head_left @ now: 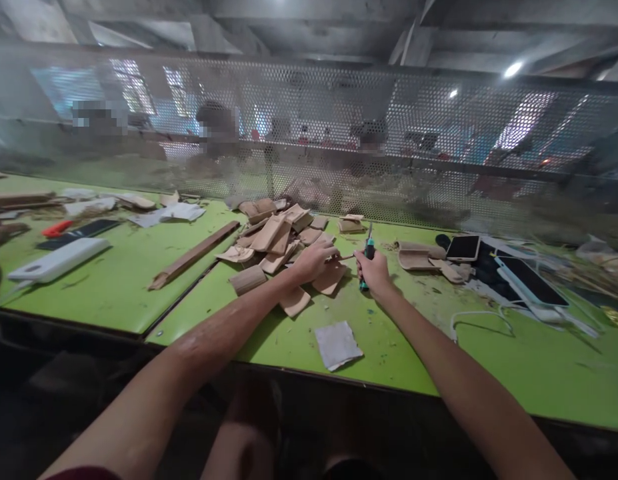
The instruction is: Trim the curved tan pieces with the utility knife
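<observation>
My right hand (373, 270) is wrapped round a box cutter (369, 251) with a black and teal handle, its blade pointing up and away from me. My left hand (313, 260) pinches a thin brown piece of wood (347, 257), seen nearly edge-on, whose far end reaches my right thumb. Just beyond and left of that hand lies a heap of curved, bark-like wood pieces (271, 233). More such pieces lie under my left wrist, among them a pale one (295, 302). A folded square of whitish paper (337, 345) rests nearer the table's front edge.
A perforated metal screen (313, 133) stands along the back of the green table (403, 360). Right are phones (531, 280), a white cable and more curved wood (421, 255). Left are a long wood strip (193, 255), a white power bank (59, 260) and another person's hand (3, 233).
</observation>
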Demonstrator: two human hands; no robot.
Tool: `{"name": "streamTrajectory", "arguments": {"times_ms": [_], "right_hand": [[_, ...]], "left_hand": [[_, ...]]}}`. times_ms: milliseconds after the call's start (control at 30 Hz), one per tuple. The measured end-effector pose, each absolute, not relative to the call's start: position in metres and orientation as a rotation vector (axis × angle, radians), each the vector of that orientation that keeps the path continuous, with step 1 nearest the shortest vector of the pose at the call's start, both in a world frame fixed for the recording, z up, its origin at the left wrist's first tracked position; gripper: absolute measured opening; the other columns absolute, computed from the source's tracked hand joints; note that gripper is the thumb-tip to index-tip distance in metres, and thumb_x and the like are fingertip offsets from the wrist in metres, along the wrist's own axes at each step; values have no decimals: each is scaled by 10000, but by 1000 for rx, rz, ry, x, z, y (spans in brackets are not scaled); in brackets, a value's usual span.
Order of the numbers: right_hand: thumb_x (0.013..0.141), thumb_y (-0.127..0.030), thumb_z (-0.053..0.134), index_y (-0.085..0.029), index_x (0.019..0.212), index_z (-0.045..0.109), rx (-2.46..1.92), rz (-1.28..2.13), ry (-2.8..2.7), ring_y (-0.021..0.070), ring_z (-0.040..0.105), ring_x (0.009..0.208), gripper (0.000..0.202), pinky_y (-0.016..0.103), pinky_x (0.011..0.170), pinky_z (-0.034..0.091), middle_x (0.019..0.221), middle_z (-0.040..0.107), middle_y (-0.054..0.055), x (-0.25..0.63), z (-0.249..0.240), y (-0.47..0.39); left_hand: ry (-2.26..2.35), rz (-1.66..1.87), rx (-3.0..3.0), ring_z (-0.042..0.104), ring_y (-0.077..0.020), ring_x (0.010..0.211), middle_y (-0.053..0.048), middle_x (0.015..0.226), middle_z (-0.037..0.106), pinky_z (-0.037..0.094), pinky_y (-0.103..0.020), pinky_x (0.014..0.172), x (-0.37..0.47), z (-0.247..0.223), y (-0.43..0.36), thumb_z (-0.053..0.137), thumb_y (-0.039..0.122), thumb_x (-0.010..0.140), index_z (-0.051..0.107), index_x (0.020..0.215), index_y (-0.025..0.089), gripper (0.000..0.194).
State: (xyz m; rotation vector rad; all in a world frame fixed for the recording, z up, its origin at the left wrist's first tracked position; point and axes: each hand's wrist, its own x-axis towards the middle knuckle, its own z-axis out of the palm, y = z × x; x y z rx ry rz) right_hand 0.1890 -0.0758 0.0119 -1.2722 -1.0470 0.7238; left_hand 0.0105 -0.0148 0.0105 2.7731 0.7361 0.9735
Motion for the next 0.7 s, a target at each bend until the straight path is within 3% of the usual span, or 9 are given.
{"name": "streamTrajectory", "arguments": {"times_ms": [133,433,700], "right_hand": [[722,-342,748,-222,738,518,-1227,724,-978,73,384,348,260,204,319,318,460,457,-87,186,12,-77],[699,-428,777,-234,748,492,-1228,745,-1082,80,393,366,348,211,331,338,468,459,-92,188,13,-76],[732,-474,737,-237,742,522,-1300,630,-1256,99,406,364,320,235,349,336,476,460,-76,185,9,-76]], "left_hand": [[624,963,2725,586,-176,854,-91,1003,618,452,-278,764,11,9,-16,553,377,963,666,1140,165,299],[599,1013,2748,610,-198,954,-111,1047,632,473,-293,821,13,6,-11,464,245,994,648,1121,158,241],[598,956,2757,618,-188,913,-105,1019,656,482,-290,806,14,5,-9,524,252,969,655,1088,154,202]]}}
